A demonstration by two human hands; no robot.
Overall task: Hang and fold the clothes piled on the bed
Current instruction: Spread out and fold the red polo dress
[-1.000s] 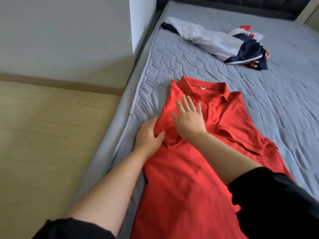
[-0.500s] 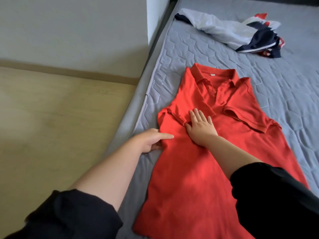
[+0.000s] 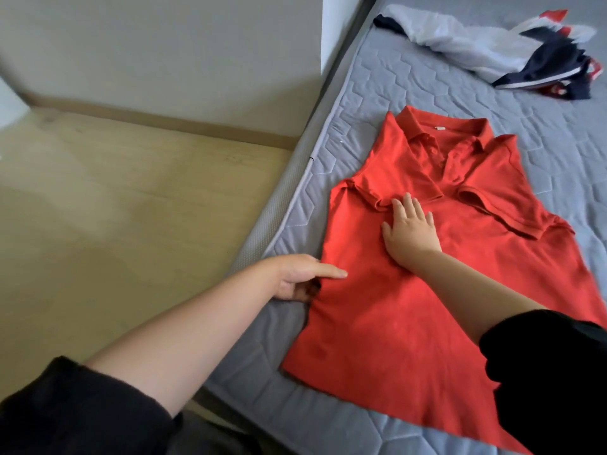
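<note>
Grey quilted mattress [image 3: 377,93] fills the right side of what we see, with pale wooden floor [image 3: 131,208] beside it on the left and a plain wall behind. On the mattress, near its left edge, the red polo shirt [image 3: 377,339] lies flat with its front up. Its collar points towards the far end and both short sleeves are folded inward across the chest. Well apart from it, farther up the bed, we find a crumpled bundle of white, navy and red clothing [image 3: 476,47]. Our right hand [image 3: 410,231] rests palm down on the shirt's chest, fingers straight and slightly spread, the fingertips just touching the hem of the folded-in sleeve. Our left hand [image 3: 299,277] is at the shirt's side edge, level with the waist. One digit lies stretched out on top of the cloth while the others curl under it, so the hand pinches that edge where it meets the mattress.
</note>
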